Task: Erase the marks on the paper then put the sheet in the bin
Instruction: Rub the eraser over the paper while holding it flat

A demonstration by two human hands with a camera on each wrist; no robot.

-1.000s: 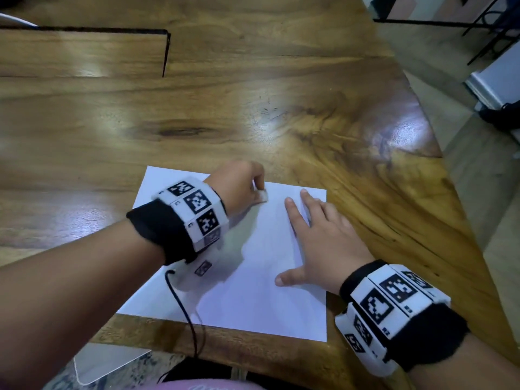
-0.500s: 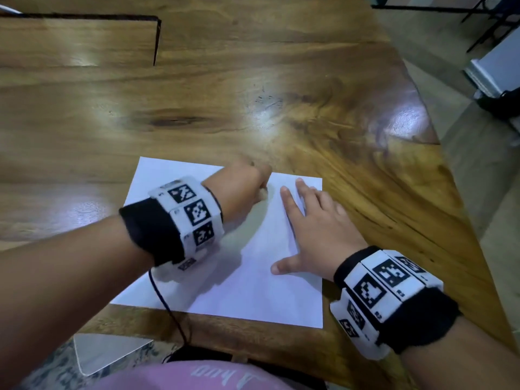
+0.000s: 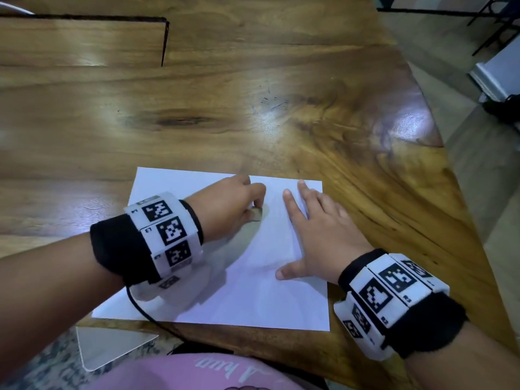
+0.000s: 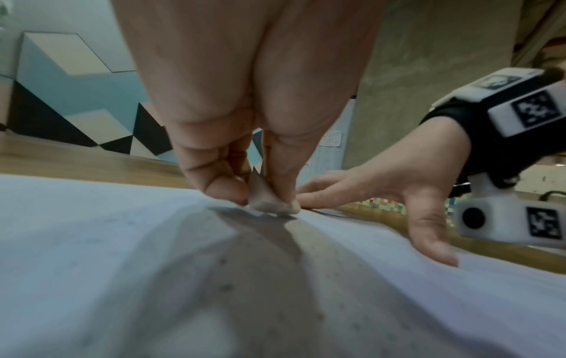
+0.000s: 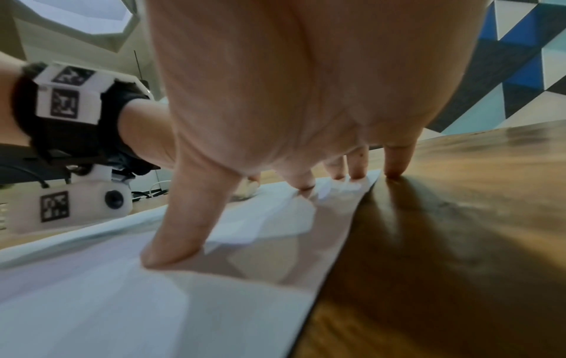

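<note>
A white sheet of paper (image 3: 247, 294) lies on the wooden table (image 3: 253, 94) near its front edge. My left hand (image 3: 233, 204) pinches a small whitish eraser (image 3: 256, 214) and presses it onto the upper middle of the sheet. In the left wrist view the eraser (image 4: 269, 201) sits between thumb and fingertips, its tip on the paper (image 4: 122, 266). My right hand (image 3: 318, 235) lies flat with spread, straight fingers on the sheet's right side, holding it down. In the right wrist view the fingertips (image 5: 171, 252) press the paper (image 5: 107, 302) beside its right edge. No pencil marks show clearly.
The table's right edge slants away to the floor (image 3: 478, 164). A slot-like cutout (image 3: 164, 40) runs in the tabletop at the far left. A pale flat object (image 3: 109, 347) shows below the front edge. A black cable (image 3: 140, 308) trails from my left wrist. No bin is in view.
The left hand with the eraser has shifted a little across the upper part of the sheet. The right hand stays flat on the paper.
</note>
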